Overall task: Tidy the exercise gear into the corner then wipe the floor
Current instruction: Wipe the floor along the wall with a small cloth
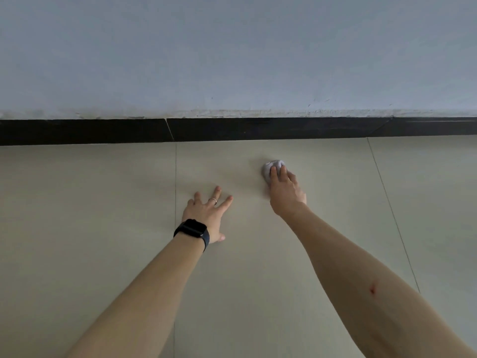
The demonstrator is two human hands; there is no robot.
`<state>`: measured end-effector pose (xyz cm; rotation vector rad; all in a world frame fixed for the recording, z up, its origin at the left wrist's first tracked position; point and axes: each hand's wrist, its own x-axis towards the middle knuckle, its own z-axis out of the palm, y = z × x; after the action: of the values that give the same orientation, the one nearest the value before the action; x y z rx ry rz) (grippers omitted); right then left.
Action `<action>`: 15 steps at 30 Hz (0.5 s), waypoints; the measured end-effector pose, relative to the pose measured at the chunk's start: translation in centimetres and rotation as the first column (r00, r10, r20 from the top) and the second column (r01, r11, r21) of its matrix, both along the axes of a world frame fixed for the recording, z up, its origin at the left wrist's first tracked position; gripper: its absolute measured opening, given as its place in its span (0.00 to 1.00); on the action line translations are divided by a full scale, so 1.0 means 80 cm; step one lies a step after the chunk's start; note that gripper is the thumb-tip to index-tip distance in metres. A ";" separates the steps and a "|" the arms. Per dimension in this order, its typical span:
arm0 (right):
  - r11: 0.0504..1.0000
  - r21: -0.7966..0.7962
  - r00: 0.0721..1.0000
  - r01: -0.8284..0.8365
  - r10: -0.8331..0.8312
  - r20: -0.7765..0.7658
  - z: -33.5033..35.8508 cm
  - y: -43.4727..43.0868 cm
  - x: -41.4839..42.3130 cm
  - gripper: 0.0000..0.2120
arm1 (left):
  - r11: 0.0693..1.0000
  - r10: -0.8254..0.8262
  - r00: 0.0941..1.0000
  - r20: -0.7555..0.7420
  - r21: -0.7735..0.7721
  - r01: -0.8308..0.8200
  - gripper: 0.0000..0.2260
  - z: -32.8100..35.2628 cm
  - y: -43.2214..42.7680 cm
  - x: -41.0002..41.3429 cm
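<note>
A small bunched-up pale grey cloth [270,168] lies on the beige tiled floor [103,215], a short way in front of the wall. My right hand [285,191] lies on top of it, fingers stretched over the cloth and pressing it to the tile; most of the cloth is hidden under the palm. My left hand [206,214] rests flat on the floor to the left, fingers spread, with a ring on one finger and a dark watch at the wrist. No exercise gear is in view.
A black skirting board [258,129] runs across the foot of a pale blue-grey wall [232,52] just beyond the hands. Thin grout lines [175,177] cross the floor left of the left hand and far right.
</note>
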<state>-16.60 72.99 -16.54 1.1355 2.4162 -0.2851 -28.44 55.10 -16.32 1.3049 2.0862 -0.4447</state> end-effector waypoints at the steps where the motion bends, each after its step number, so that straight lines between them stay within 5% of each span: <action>1: 0.999 0.032 0.999 0.044 -0.044 -0.011 0.004 -0.006 0.000 0.31 | 0.999 0.021 0.997 0.075 0.026 -0.023 0.43 0.004 -0.006 -0.001; 6: 0.983 -0.063 0.951 0.172 -0.182 -0.252 0.033 -0.058 -0.047 0.18 | 0.967 0.138 0.977 0.164 0.190 -0.168 0.30 0.051 -0.068 -0.084; 9: 0.980 -0.182 0.897 0.085 -0.155 -0.414 0.061 -0.116 -0.110 0.12 | 0.945 0.215 0.974 0.073 0.235 -0.226 0.26 0.085 -0.127 -0.171; 15: 0.948 -0.299 0.739 -0.106 -0.126 -0.661 0.112 -0.256 -0.234 0.16 | 0.907 0.372 0.923 -0.093 0.247 -0.341 0.20 0.142 -0.282 -0.299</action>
<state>-35.29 52.48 -7.59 0.9990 2.8038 -1.2466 -52.33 32.53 -4.97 0.9969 2.4885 -0.1399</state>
